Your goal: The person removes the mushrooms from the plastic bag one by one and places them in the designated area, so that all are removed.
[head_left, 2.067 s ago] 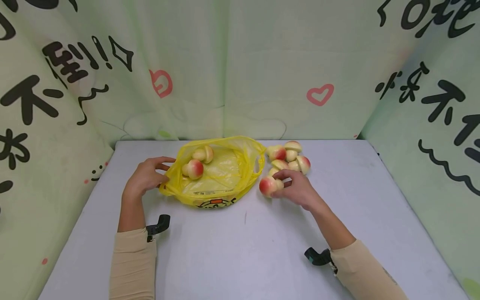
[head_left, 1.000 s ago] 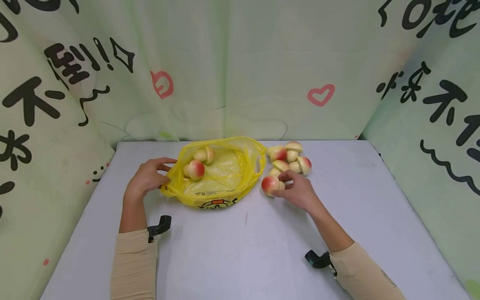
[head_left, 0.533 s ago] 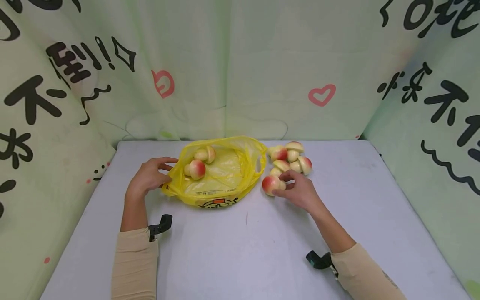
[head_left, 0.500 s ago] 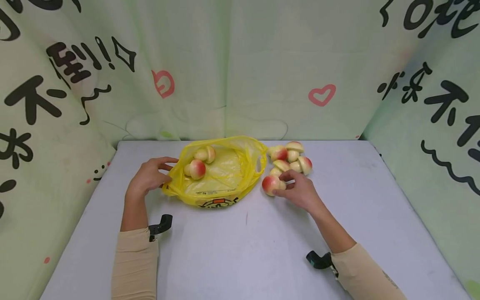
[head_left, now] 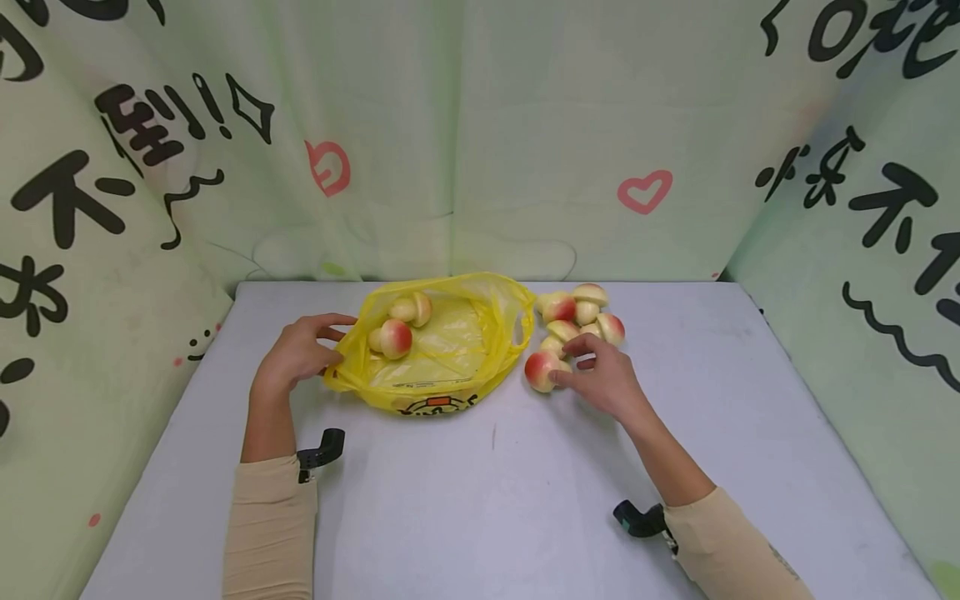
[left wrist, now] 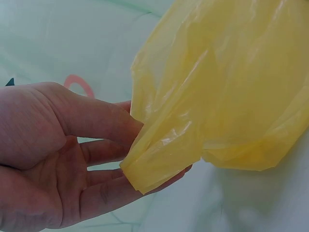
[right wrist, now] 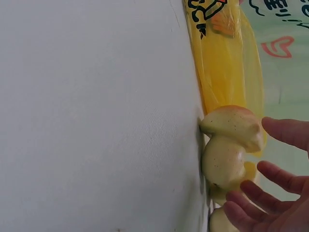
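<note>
A yellow plastic bag [head_left: 431,387] lies spread on the table, its mouth facing up. Two toy mushrooms with red-and-cream caps rest in it, one in front [head_left: 393,339] and another behind [head_left: 409,309]. At the bag's left edge, my left hand [head_left: 296,354] holds the plastic film [left wrist: 161,159], which partly covers the fingertips. Right of the bag, the nearest loose toy mushroom [head_left: 542,371] lies on the table. My right hand [head_left: 600,375] is beside it with fingers spread; in the right wrist view the fingers [right wrist: 287,179] stand apart from that mushroom [right wrist: 227,150].
Several more toy mushrooms [head_left: 555,307] are bunched behind my right hand, close to the bag's right handle [head_left: 521,329]. A white table [head_left: 480,500] extends toward me. Printed pale green curtains [head_left: 525,167] enclose its back and sides.
The right hand shifted slightly right with the nearest mushroom, then its fingers spread and came off it. The left hand stays at the bag's edge.
</note>
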A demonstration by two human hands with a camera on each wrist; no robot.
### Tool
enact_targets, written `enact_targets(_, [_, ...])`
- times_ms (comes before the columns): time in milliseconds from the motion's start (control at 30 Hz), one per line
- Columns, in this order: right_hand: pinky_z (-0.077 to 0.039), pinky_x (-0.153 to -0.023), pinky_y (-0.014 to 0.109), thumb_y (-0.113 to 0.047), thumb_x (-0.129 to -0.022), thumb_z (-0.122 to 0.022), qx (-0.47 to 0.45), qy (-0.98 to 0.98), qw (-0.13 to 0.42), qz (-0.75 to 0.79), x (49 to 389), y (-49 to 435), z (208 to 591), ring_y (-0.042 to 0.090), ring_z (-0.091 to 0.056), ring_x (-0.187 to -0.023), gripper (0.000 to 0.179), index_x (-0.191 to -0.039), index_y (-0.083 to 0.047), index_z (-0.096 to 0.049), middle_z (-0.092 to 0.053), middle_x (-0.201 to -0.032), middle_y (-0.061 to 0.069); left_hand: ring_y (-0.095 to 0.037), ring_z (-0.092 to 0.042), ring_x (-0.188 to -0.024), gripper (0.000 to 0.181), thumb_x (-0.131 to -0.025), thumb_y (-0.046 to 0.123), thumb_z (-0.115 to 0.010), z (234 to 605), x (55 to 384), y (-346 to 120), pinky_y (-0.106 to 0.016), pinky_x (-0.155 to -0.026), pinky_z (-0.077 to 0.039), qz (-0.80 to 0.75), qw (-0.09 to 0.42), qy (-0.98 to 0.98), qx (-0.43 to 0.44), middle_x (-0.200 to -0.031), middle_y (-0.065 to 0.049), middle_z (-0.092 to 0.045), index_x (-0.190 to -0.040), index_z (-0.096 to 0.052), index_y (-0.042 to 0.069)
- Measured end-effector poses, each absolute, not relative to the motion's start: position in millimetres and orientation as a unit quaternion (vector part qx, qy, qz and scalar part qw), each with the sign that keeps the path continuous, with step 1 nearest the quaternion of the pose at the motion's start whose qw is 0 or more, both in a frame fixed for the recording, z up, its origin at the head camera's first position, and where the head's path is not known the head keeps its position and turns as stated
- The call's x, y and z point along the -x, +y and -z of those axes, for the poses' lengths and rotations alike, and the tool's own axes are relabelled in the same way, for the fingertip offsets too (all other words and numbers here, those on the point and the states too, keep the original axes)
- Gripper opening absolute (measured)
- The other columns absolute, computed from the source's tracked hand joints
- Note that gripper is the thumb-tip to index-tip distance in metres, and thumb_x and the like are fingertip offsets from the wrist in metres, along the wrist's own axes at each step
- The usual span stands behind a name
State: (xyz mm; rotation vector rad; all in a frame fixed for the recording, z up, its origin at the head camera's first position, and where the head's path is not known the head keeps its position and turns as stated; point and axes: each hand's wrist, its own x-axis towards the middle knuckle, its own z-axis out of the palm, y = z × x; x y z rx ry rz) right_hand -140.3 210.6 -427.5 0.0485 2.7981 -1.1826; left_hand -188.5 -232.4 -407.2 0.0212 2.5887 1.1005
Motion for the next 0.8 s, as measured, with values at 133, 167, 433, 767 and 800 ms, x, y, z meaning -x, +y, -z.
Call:
enact_targets(133, [-0.055, -0.099, 0.05, -0.031, -0.087, -0.083, -0.017, 0.918, 0.045, 0.394, 140.9, 210.8, 427.0, 0.039, -0.066, -0.117, 0.052, -0.127, -0.003, -0.064, -0.066, -0.13, 0.018, -0.035, -0.063, -0.108, 0.065, -0.089, 0.002, -0.062, 406.5, 188.2, -232.2, -0.029, -0.076, -0.054, -0.388, 0.165, 0.907, -0.007, -0.145, -0.027, -0.058, -0.152, -0.053, 0.011])
enact_targets(167, [-0.055, -0.099, 0.05, -0.032, -0.087, -0.083, -0.016, 0.918, 0.043, 0.395, 140.8, 210.9, 426.8, 0.039, -0.066, -0.117, 0.052, -0.127, -0.003, -0.064, -0.066, -0.13, 0.019, -0.035, -0.063, -0.108, 0.065, -0.089, 0.002, -0.062, 406.1, 188.1, -232.1, -0.029, -0.076, -0.054, -0.388, 0.165, 0.907, -0.007, -0.145, -0.027, -0.058, -0.152, -0.053, 0.011])
enact_targets(433, [-0.055, -0.098, 0.049, -0.033, -0.088, -0.082, -0.02, 0.919, 0.036, 0.393, 141.4, 211.5, 426.2, 0.039, -0.065, -0.118, 0.051, -0.127, -0.004, -0.064, -0.065, -0.132, 0.019, -0.035, -0.062, -0.108, 0.065, -0.089, 0.002, -0.061, 405.0, 187.9, -232.0, -0.029, -0.075, -0.054, -0.385, 0.162, 0.909, -0.008, -0.145, -0.027, -0.058, -0.152, -0.053, 0.011])
enact_targets(767, [-0.056, -0.097, 0.05, -0.028, -0.09, -0.081, -0.016, 0.917, 0.011, 0.399, 141.7, 208.8, 423.8, 0.041, -0.065, -0.118, 0.046, -0.125, -0.004, -0.064, -0.065, -0.129, 0.019, -0.035, -0.062, -0.106, 0.065, -0.088, 0.002, -0.06, 405.4, 187.7, -232.3, -0.029, -0.075, -0.052, -0.384, 0.158, 0.909, -0.012, -0.144, -0.028, -0.058, -0.152, -0.053, 0.011])
enact_targets(800, [-0.056, -0.097, 0.05, -0.028, -0.09, -0.081, -0.017, 0.916, 0.009, 0.4, 141.7, 208.4, 423.6, 0.041, -0.065, -0.118, 0.046, -0.125, -0.003, -0.064, -0.065, -0.129, 0.019, -0.035, -0.062, -0.106, 0.065, -0.088, 0.002, -0.06, 405.6, 187.7, -232.4, -0.029, -0.075, -0.052, -0.384, 0.158, 0.91, -0.012, -0.144, -0.028, -0.058, -0.152, -0.053, 0.011])
